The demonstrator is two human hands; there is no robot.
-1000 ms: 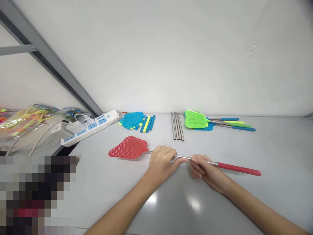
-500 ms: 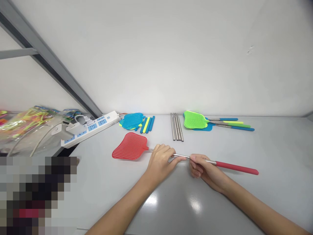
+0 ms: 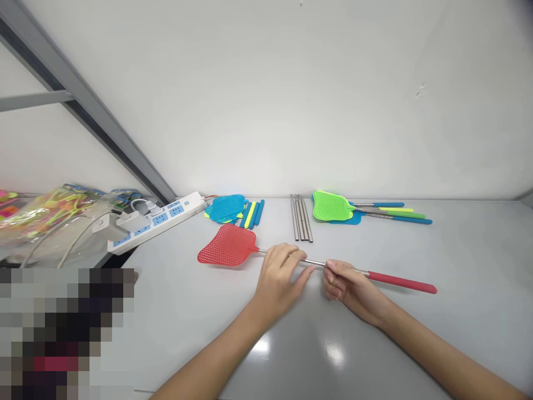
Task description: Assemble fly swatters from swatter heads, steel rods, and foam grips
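A red fly swatter (image 3: 228, 245) with a perforated head, a thin metal rod and a red grip lies across both hands, just above the grey table. My left hand (image 3: 283, 273) is closed over the rod near the head, its thumb a little apart below. Farther right, my right hand (image 3: 347, 283) pinches the thicker part of the rod between thumb and fingers, near the red grip. The palm side of the left hand is hidden. Behind the hands lie several metal rods (image 3: 301, 219) side by side.
Finished-looking swatters with a green head (image 3: 332, 206) on top lie at the back right. Blue swatter heads (image 3: 227, 208) and several coloured grips (image 3: 251, 214) sit at back left. A white power strip (image 3: 160, 221), plastic bags (image 3: 54, 222) and a metal post (image 3: 95, 114) are farther left.
The left hand has slid slightly right along the rod and its thumb has come lower. The swatter's head has shifted a little right; the right hand keeps its pinch.
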